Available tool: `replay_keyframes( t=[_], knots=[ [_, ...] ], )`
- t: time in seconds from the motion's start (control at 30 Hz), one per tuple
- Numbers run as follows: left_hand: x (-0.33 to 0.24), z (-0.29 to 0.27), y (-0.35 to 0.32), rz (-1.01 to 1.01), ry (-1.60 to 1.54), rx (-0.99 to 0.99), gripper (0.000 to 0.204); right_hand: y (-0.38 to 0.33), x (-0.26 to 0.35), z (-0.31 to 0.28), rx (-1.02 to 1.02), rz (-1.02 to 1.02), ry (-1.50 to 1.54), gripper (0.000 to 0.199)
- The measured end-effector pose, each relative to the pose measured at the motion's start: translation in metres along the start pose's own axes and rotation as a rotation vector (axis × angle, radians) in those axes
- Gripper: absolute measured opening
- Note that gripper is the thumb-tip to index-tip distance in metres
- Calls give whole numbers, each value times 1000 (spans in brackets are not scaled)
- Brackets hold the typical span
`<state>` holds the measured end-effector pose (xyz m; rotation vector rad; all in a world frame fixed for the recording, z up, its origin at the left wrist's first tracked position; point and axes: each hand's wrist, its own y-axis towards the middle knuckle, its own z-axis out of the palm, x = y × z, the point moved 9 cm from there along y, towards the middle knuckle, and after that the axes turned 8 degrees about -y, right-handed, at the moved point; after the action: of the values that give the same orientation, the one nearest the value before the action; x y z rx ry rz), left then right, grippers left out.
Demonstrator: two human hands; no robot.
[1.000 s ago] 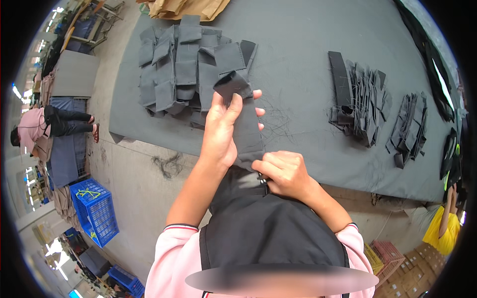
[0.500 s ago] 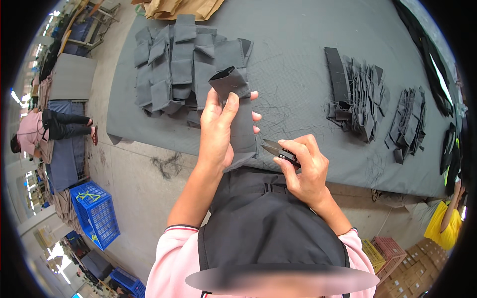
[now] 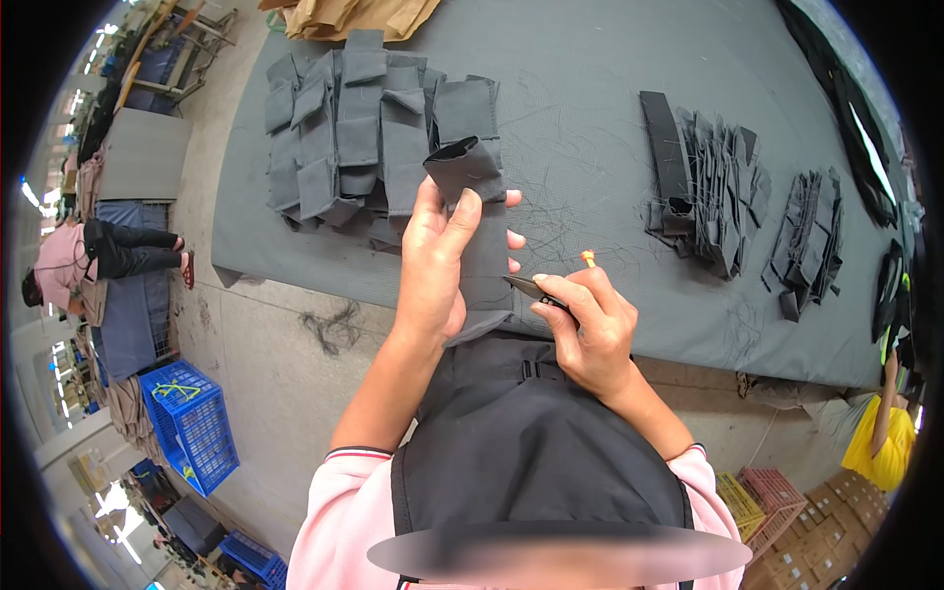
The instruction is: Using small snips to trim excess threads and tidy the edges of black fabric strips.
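Note:
My left hand grips a dark grey fabric strip, its folded upper end pinched under the thumb and its lower end hanging toward my apron. In my right hand is a pair of thread snips, blades pointing left at the strip's right edge. The blades look nearly closed; whether they touch the cloth or a thread I cannot tell. A small orange bit shows just above my right fingers. Behind my left hand lies a spread of folded grey fabric pieces in overlapping rows.
Two bundles of dark strips, a larger one and a smaller one, lie on the right of the grey-covered table. Loose threads litter its middle. Brown paper sits at the far edge. A blue crate stands on the floor, left.
The snips have moved left to the strip's edge, and their blades have drawn together. The orange bit has come into view above my right hand. My left hand has shifted slightly right.

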<state>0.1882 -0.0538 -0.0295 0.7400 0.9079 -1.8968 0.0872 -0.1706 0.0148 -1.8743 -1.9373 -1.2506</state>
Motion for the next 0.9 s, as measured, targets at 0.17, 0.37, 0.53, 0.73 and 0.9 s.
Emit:
replay_keyframes(
  t=[0.17,0.37,0.53,0.73,0.9],
  knots=[
    [-4,3,-3,40,47,16,31,-1,6,-13,-55,14,1,28],
    [-2,6,-7,10,28,48,49,10,17,5,116,-46,-52,28],
    [0,10,-11,-21,-24,142,53,17,21,14,212,-42,-58,25],
    [8,11,-15,-143,-79,217,53,15,18,18,232,-98,64,25],
    [11,14,-17,-198,-108,240,48,7,21,15,195,-176,15,30]
  ],
)
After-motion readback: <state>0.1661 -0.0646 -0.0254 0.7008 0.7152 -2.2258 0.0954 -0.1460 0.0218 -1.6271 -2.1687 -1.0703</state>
